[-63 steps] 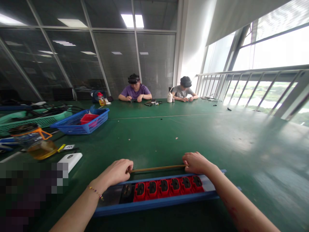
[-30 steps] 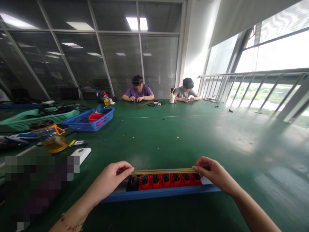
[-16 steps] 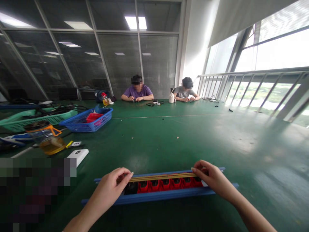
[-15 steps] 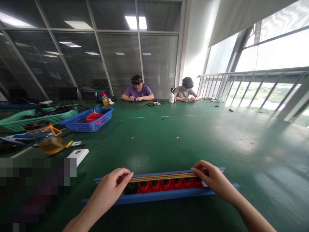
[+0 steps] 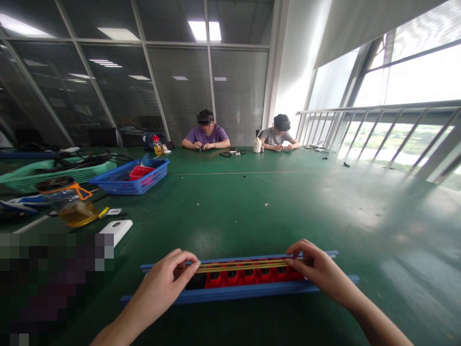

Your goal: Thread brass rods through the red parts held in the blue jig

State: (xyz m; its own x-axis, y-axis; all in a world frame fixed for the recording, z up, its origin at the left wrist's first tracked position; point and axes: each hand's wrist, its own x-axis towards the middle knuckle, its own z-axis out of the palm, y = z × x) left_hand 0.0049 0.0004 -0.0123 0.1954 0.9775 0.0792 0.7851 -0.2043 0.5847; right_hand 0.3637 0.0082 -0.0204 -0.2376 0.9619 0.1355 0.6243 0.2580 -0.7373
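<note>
Several thin yellow-brown sticks (image 5: 245, 265) stretch between my hands, above a row of red holders (image 5: 232, 278) with black pieces in them. My left hand (image 5: 176, 271) pinches the sticks near their left end, thumb against fingers. At the other end, my right hand (image 5: 309, 262) grips them the same way, fingers bent. Two long blue rails flank the row: the near rail (image 5: 248, 290) runs under both wrists, and the far rail (image 5: 234, 259) lies just behind the sticks. A black part (image 5: 195, 282) sits at the row's left end, partly behind my left fingers.
On the left are a white power bank (image 5: 117, 232), a jar of amber liquid (image 5: 75, 211), a blue basket (image 5: 122, 187) holding a red box, and a green basket (image 5: 36, 180) with cables. Two people sit across the green table (image 5: 223, 216). A railing (image 5: 378, 129) lines the window.
The sticks have shifted slightly between my hands and look a little more spread. My right fingertips have closed in on their right end. The rails and red holders stay put.
</note>
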